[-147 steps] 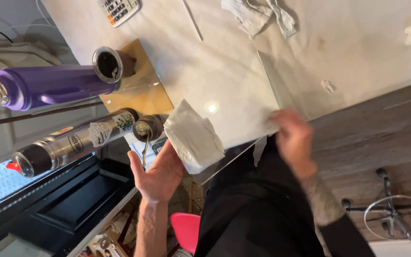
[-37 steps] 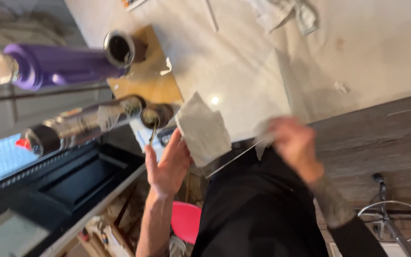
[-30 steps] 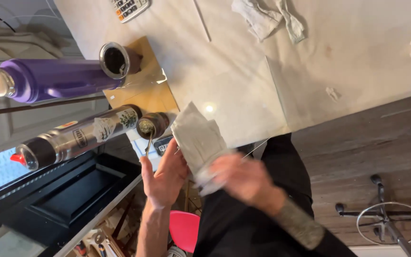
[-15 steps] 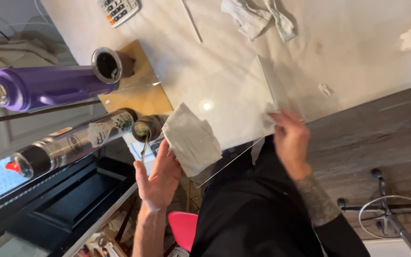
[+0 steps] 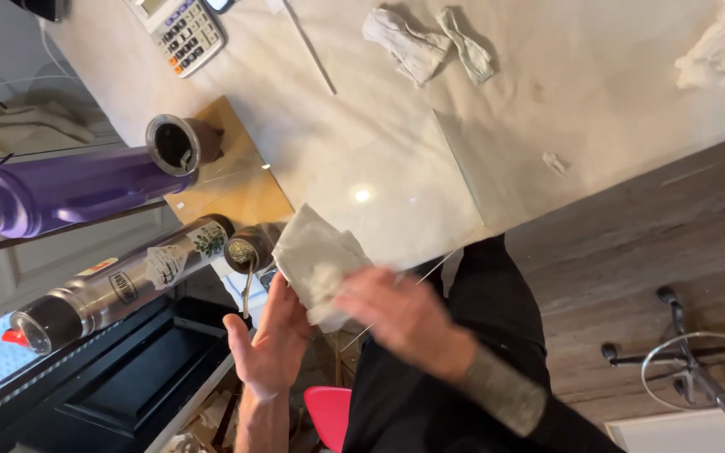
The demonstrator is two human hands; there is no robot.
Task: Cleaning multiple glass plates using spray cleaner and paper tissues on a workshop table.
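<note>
Resting between both hands: paper towel

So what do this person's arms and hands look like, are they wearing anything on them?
Both hands are bare, with no gloves or rings that show. The left hand leads to a bare forearm with no sleeve in view. The right hand is motion-blurred; its forearm has a greyish patterned band past the wrist, too blurred to tell whether sleeve or marking, then a black sleeve further up.
</note>
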